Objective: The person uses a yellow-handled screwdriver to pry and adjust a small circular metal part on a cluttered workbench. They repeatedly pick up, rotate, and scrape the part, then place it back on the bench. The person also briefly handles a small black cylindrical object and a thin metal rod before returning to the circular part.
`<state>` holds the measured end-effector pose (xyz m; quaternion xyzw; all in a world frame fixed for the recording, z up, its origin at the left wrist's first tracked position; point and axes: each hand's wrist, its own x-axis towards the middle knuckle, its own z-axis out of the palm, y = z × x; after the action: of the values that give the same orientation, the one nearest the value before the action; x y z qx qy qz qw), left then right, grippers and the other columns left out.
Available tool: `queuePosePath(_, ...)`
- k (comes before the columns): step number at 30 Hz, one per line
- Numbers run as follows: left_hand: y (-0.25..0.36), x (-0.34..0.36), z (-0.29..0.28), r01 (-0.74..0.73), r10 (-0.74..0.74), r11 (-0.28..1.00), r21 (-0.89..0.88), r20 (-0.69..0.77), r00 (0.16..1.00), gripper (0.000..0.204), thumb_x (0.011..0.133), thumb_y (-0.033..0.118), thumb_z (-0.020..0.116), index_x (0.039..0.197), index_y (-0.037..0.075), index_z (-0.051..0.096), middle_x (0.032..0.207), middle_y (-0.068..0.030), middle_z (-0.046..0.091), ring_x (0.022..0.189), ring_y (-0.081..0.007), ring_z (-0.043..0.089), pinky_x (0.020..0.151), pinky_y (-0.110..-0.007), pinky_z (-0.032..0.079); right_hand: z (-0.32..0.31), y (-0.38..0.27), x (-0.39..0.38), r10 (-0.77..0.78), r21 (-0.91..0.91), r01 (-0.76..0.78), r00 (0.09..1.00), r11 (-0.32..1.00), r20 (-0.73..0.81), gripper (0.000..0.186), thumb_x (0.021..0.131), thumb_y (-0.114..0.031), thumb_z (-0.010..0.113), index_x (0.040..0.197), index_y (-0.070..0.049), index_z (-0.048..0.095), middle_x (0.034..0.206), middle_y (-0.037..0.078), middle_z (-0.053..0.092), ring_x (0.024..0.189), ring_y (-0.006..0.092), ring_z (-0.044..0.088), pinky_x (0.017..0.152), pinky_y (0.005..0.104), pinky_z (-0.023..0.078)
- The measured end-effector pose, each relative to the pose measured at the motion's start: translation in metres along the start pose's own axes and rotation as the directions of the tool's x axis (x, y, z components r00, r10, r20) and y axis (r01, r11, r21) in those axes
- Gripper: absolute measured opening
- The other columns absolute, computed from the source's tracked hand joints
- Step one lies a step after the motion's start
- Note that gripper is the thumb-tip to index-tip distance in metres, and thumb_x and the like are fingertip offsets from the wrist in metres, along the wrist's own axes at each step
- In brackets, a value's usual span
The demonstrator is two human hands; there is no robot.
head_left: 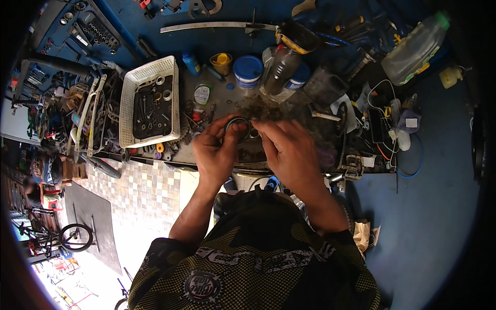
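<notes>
Over the near part of the workbench, my left hand (214,155) holds a dark, thin metal ring (241,120), its thumb pressed on the ring and the fingers curled behind. My right hand (290,150) comes in from the other side, with its fingers bent and drawn together at the ring's right edge. Whether those fingertips pinch the ring or some small thing is hidden. Beneath both hands lies the dark, grimy bench top (222,106). A dark greasy patch (261,107) spreads just beyond them.
A cream plastic basket (125,111) holds small metal parts on the left. Blue-lidded tubs (248,70) and a dark bottle (283,64) stand at the back. To the right are a phone (375,125), white cables and a chain (342,124). Bicycle parts (95,111) crowd the far left.
</notes>
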<state>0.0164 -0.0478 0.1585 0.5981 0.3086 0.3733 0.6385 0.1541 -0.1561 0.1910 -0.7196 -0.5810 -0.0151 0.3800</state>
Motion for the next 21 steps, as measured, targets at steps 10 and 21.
queuePosePath(10, -0.003, 0.000, 0.001, -0.047, 0.048, 0.996, 0.082, -0.015, 0.999, 0.023, 0.103, 0.007, 0.064, 0.121, -0.005, 0.070, 0.097, -0.0083, 0.077, 0.077, -0.0055, 0.066, 0.054, -0.020, 0.049, 0.002, -0.012, 0.000, 0.042, -0.175, -0.032, 0.998, 0.984, 0.052, 0.034, 0.090, -0.007, 0.072, 0.123, -0.014, 0.072, 0.086, 0.008, 0.068, 0.076, 0.0305, 0.066, 0.068, 0.0430, 0.054)
queuePosePath(21, -0.011, 0.015, -0.011, 0.068, -0.065, 0.989, -0.134, 0.021, 0.998, 0.024, 0.104, 0.014, 0.063, 0.116, -0.007, 0.066, 0.095, -0.0125, 0.075, 0.068, -0.0128, 0.070, 0.048, -0.024, 0.055, 0.028, 0.057, -0.014, 0.390, 0.837, -0.366, 0.758, -0.407, 0.522, 0.024, 0.107, -0.022, 0.058, 0.128, -0.009, 0.061, 0.087, 0.001, 0.058, 0.059, 0.0063, 0.049, 0.043, 0.0204, 0.037)
